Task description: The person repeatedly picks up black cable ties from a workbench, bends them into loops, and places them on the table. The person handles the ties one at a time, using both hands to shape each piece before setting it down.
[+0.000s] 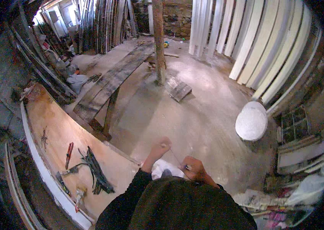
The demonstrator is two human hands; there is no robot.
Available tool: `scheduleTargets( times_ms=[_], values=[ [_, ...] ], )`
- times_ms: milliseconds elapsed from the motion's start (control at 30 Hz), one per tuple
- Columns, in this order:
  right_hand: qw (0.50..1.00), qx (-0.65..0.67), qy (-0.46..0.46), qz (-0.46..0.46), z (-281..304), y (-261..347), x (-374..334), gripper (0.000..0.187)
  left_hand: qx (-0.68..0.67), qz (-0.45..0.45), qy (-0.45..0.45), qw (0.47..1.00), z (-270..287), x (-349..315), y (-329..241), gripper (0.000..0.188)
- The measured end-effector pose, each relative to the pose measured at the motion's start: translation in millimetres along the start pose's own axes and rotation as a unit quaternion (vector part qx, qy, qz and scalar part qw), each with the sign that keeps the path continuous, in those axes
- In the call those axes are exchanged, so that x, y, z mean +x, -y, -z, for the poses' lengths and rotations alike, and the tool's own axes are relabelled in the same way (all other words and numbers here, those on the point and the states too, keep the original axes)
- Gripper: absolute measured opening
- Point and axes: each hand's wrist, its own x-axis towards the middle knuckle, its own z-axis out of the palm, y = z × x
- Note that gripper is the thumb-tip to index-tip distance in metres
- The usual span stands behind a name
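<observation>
Both hands are closed in front of my body, the left farther out than the right. A thin pale strand, wire or thread, runs between them. My left hand pinches its far end, thumb and finger together. My right hand is curled at its near end. A small dark bluish bit shows at the right fingers, too small to name. Below and between the hands is a white thing, partly hidden by my dark clothing.
A workbench on my left bears a red-handled tool, a black bundle and a brush-like thing. Ahead are a plank bench, a post and a wooden block. At right stand a white bucket and leaning boards.
</observation>
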Motion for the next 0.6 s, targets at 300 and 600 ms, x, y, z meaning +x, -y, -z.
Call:
scheduleTargets(
  times_ms=[300,600],
  values=[
    [0.992,-0.007,-0.032,-0.123,39.3,-96.9,188.6,0.013,-0.091,0.034,-0.040,0.994,96.9,84.1,-50.8,0.010],
    [0.927,-0.015,0.375,0.023,-5.0,-174.2,367.7,0.010,-0.335,0.069,-0.481,0.807,139.7,192.4,4.7,0.012]
  ],
)
